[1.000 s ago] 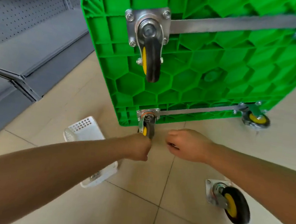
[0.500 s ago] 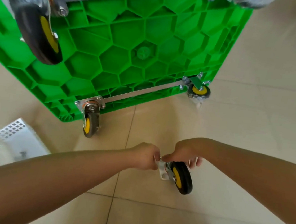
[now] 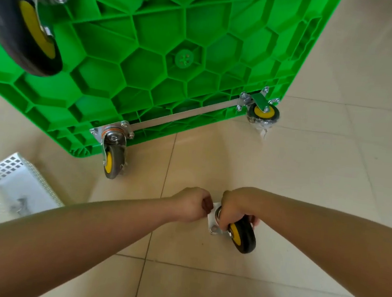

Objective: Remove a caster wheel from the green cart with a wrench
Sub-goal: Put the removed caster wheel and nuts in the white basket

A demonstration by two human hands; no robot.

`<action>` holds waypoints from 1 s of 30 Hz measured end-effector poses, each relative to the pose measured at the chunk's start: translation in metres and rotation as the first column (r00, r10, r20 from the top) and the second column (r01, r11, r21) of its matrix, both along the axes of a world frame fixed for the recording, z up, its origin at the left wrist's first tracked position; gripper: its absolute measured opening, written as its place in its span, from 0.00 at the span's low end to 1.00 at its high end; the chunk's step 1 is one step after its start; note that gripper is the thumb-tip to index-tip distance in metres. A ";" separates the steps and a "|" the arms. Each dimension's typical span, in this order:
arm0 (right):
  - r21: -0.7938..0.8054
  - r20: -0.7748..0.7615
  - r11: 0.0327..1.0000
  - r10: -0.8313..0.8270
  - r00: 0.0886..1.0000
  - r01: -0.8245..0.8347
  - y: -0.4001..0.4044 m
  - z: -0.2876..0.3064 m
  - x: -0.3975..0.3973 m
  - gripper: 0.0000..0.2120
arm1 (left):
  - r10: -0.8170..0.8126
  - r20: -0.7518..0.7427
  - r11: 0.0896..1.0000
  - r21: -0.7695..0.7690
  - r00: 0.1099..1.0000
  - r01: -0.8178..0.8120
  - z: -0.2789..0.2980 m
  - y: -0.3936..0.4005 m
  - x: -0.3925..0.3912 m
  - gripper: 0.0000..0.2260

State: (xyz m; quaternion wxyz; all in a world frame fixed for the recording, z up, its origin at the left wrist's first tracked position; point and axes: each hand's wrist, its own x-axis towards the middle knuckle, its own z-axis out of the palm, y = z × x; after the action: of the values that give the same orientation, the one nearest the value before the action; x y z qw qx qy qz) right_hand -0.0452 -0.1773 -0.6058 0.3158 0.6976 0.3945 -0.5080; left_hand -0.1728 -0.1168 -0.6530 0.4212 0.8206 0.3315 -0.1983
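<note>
Nearest the camera, two bare forearms reach forward over the beige tiled floor (image 3: 306, 183). The right hand (image 3: 236, 208) curls its fingers over the metal fork of a loose caster wheel (image 3: 242, 236), which lies on the floor, well apart from the cart. That wheel has a black tyre with a yellow hub, and its silver mounting plate (image 3: 212, 218) faces left. The left hand (image 3: 192, 205) has its fingers curled and its fingertips pinched at the upper edge of that plate; whether something small sits between them cannot be told.

To the left, a white perforated basket (image 3: 7, 185) stands on the floor, with a small metal item blurred inside it.

Farther off, the green cart (image 3: 176, 38) is tipped on its edge, its honeycomb underside facing the camera. A grey caster (image 3: 112, 162) is mounted at the lower left corner, and a metal strip (image 3: 181, 117) runs from its plate to a second mounted caster (image 3: 263, 113) at the lower right. A large blurred caster (image 3: 31, 29) fills the upper left.
</note>
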 end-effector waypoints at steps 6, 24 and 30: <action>0.209 0.043 0.976 0.060 0.997 -0.068 0.014 0.025 0.004 0.29 | 0.091 0.105 0.988 0.112 0.990 -0.103 0.006 0.010 -0.011 0.16; 0.451 -0.089 0.860 0.311 0.946 -0.240 0.104 0.092 -0.124 0.26 | 0.702 0.185 0.711 -0.221 0.688 -0.667 0.061 0.082 -0.160 0.14; 0.514 -0.130 0.799 0.434 0.892 -0.313 0.146 0.123 -0.204 0.15 | 0.789 0.216 0.614 -0.306 0.574 -0.728 0.104 0.127 -0.258 0.09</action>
State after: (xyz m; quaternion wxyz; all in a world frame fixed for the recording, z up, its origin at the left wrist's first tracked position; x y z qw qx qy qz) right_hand -0.2493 -0.0312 -0.4825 0.1772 0.5942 0.6736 -0.4021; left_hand -0.4305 0.0100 -0.5490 0.5880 0.5761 0.5565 0.1130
